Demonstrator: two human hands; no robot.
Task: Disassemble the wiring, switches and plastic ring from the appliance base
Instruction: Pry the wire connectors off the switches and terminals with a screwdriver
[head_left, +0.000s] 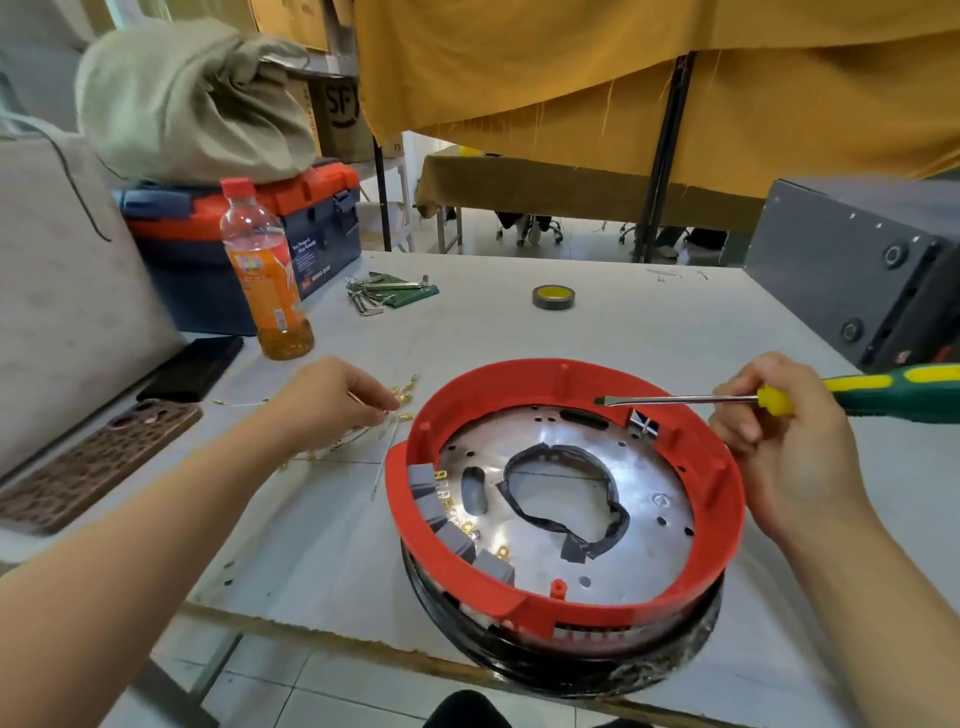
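Note:
The appliance base (566, 525) sits at the table's near edge: a red plastic ring (724, 514) around a shiny metal plate, over a black bottom. Several grey switches (441, 512) with brass terminals line the ring's inner left wall. A loop of black-taped wiring (582, 525) lies around the plate's centre hole. My right hand (779, 441) grips a green and yellow flat screwdriver (727, 399), its tip over the ring's far side. My left hand (332, 400) pinches loose white wires with brass terminals (400, 410) on the table left of the ring.
A drink bottle (265, 275), a blue and orange toolbox (249, 228), hex keys (379, 293) and a tape roll (553, 298) stand farther back. Two phones (104, 457) lie at the left. A grey box (862, 270) is at the right.

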